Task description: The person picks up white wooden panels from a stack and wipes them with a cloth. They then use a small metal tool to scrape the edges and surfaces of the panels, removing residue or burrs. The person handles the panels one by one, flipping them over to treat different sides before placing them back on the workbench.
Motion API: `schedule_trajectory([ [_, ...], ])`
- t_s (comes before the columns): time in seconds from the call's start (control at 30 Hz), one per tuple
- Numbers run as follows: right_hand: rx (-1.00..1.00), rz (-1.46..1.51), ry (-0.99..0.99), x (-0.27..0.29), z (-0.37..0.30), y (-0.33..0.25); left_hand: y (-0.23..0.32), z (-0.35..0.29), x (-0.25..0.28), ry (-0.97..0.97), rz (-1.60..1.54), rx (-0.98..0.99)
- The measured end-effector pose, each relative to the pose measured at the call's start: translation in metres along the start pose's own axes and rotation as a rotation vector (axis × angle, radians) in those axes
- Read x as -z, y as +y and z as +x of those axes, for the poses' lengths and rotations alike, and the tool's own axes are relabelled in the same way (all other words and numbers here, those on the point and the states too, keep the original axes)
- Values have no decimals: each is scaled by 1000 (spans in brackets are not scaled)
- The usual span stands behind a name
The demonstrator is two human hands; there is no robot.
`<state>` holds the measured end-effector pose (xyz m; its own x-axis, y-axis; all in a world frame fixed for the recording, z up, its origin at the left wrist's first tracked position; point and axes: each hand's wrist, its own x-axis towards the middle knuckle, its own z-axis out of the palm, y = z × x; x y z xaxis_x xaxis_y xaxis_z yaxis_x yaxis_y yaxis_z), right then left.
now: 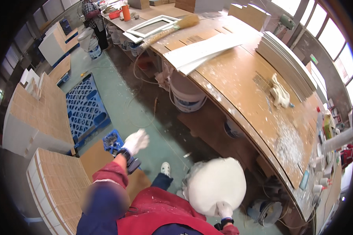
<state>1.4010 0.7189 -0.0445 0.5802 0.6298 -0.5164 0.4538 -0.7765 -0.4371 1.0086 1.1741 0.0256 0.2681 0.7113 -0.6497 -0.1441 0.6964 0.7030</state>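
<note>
My left hand [137, 141], in a white glove, is held out over the floor with its fingers stretched forward and nothing in them. On that wrist is a dark watch [125, 154]. At the lower right, my right hand [224, 210], also gloved, grips the near rim of a round white disc-like thing [215, 182], its fingers lying over the edge. Crumpled clear plastic shows along the disc's left side. Whether it is a bucket lid or a seat I cannot tell. It is beside my red apron [161, 205].
A long workbench [239, 82] curves along the right, bearing white boards [200, 51], a brush [187, 22] and a rag [279, 92]. Buckets [187, 94] stand beneath it. Left are stacked panels [39, 113] and a blue pallet [86, 105]. A hose trails on the floor; another person [96, 19] stands far off.
</note>
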Motion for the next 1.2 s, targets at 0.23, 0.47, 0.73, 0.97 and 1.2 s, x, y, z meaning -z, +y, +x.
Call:
schedule_trajectory([
  [0.23,-321,1,-367,11,16,-35,171,80,-144,-35,-352,-202],
  [0.47,-92,-511,-597,23,76,-73,230,186,-169,-106,-321,-100],
  [0.73,599,-486,-865,158,221,-285,243,193,-179,-87,-440,-85],
  [0.97,434,365,-447,330,374,-541,230,194,-180,88,-444,-203],
  [1.2,832,-170,552,359,566,-624,251,183,-201,112,-303,-167],
])
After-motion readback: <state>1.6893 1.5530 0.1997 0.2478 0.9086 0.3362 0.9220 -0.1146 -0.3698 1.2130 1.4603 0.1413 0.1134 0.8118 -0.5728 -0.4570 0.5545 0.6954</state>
